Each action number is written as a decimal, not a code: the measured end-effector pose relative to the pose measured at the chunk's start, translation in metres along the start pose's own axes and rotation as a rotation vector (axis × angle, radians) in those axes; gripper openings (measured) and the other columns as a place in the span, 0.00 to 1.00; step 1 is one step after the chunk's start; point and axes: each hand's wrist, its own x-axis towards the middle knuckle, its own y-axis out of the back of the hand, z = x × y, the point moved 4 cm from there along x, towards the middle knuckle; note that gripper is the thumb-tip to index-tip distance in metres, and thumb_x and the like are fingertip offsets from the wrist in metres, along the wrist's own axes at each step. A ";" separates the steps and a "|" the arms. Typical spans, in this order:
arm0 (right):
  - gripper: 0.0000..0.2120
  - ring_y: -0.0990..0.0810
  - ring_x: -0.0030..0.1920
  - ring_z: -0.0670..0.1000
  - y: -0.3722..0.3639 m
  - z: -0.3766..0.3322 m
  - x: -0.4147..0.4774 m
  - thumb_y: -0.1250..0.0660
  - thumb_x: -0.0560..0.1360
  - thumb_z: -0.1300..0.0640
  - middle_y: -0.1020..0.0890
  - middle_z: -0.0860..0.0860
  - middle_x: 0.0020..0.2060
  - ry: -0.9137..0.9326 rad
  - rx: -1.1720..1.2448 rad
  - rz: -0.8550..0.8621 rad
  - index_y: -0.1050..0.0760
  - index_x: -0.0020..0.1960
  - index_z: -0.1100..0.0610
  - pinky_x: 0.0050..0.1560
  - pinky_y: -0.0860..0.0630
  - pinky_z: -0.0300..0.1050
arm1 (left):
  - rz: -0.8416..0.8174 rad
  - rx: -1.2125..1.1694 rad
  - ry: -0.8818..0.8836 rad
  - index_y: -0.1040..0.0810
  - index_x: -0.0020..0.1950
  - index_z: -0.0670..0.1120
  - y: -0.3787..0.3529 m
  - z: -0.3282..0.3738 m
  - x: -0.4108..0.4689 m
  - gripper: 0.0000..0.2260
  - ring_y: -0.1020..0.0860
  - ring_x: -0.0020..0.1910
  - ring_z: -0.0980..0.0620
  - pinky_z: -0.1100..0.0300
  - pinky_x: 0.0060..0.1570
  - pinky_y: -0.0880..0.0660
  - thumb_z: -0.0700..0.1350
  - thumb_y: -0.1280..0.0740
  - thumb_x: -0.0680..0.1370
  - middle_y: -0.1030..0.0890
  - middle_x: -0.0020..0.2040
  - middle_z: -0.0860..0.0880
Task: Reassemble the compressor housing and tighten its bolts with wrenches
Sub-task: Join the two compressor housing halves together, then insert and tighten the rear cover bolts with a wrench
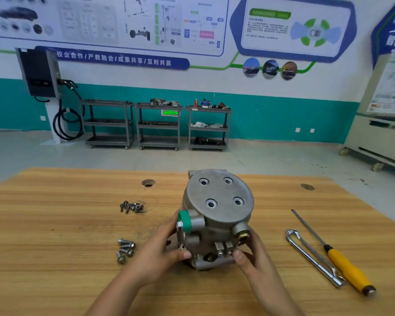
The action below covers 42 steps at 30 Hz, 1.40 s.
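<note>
Grey cast-aluminium compressor housing [217, 215] stands mid wooden table [55, 224]. Fingers [169, 228] of left hand [160, 245] and right hand [253, 254] clamped on its lower sides. Loose steel bolts [124, 249] toward left edge, chrome wrenches [312, 254] toward right edge.

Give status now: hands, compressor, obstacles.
Left hand and right hand grip compressor, upright on table. Top holes empty; bolts loose at left. Wrench, screwdriver lie right, clear.

I see the far bolt pile [131, 206] and near bolt pile [124, 249] guarding the compressor housing's [217, 215] left side, with a gap between them. On the right, bare tabletop [276, 201] reaches to the wrench [314, 261] and screwdriver [342, 263], which lie side by side.
</note>
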 end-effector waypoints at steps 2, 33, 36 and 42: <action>0.48 0.27 0.62 0.37 -0.001 -0.003 0.002 0.33 0.57 0.26 0.26 0.46 0.63 -0.017 0.041 -0.029 0.36 0.69 0.52 0.52 0.30 0.27 | -0.010 -0.025 -0.012 0.36 0.73 0.51 -0.002 0.001 0.002 0.32 0.31 0.67 0.59 0.75 0.57 0.34 0.42 0.28 0.72 0.29 0.68 0.55; 0.21 0.23 0.58 0.45 -0.019 0.017 -0.013 0.35 0.75 0.64 0.25 0.48 0.63 0.015 0.188 0.047 0.32 0.63 0.47 0.48 0.28 0.27 | 0.445 0.871 0.294 0.29 0.63 0.50 0.047 -0.053 -0.044 0.14 0.23 0.56 0.48 0.58 0.54 0.30 0.47 0.38 0.78 0.21 0.55 0.49; 0.21 0.21 0.55 0.43 -0.017 0.016 -0.013 0.35 0.75 0.66 0.25 0.46 0.62 0.012 0.189 0.064 0.32 0.62 0.47 0.45 0.28 0.27 | 0.443 0.851 0.290 0.26 0.61 0.52 0.046 -0.049 -0.045 0.13 0.22 0.56 0.50 0.60 0.53 0.30 0.46 0.37 0.76 0.19 0.54 0.50; 0.19 0.20 0.52 0.42 -0.014 0.013 -0.013 0.35 0.75 0.66 0.24 0.43 0.58 -0.015 0.188 0.072 0.30 0.61 0.48 0.42 0.28 0.26 | 0.518 0.753 0.216 0.29 0.47 0.49 0.043 -0.011 -0.052 0.02 0.21 0.49 0.46 0.56 0.42 0.31 0.45 0.37 0.77 0.18 0.48 0.48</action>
